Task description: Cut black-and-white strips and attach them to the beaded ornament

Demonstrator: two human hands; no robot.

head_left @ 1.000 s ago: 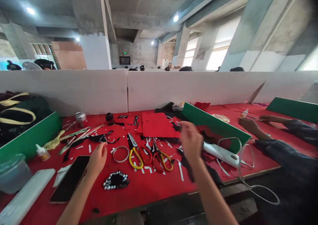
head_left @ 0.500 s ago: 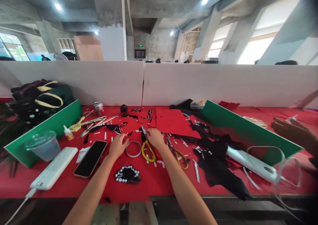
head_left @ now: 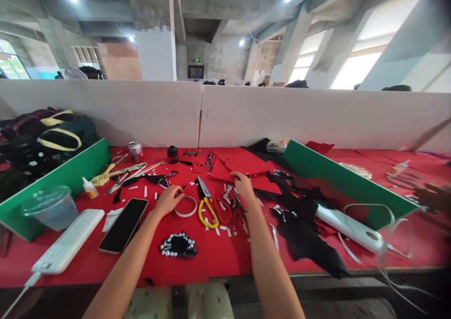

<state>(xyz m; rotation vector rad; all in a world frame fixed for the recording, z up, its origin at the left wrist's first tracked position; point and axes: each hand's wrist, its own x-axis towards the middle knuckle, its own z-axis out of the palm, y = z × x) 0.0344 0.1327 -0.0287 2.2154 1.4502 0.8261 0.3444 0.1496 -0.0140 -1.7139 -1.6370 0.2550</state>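
My left hand [head_left: 169, 199] is closed, fingertips pinched on a small dark piece, just left of a white ring [head_left: 186, 206] lying on the red table. My right hand [head_left: 242, 183] reaches to the front edge of a red sheet [head_left: 243, 161], its fingertips at the sheet's edge; whether they grip it is hard to tell. Yellow-handled scissors [head_left: 208, 212] lie between my hands, blades pointing away. Red-handled scissors [head_left: 222, 211] lie beside them, partly hidden by my right wrist. A pearl-beaded black band [head_left: 178, 245] rests nearer to me.
A phone [head_left: 124, 225], white power strip [head_left: 68, 240] and plastic tub [head_left: 51, 208] are at the left. Black fabric [head_left: 303, 232] and a white device [head_left: 348, 227] lie right. Green dividers [head_left: 347, 185] flank the area. Another person's hand [head_left: 435, 199] shows far right.
My right hand has moved right, away from the yellow scissors, to the red sheet, which has shifted. My left hand stays near the ring. The view has shifted slightly.
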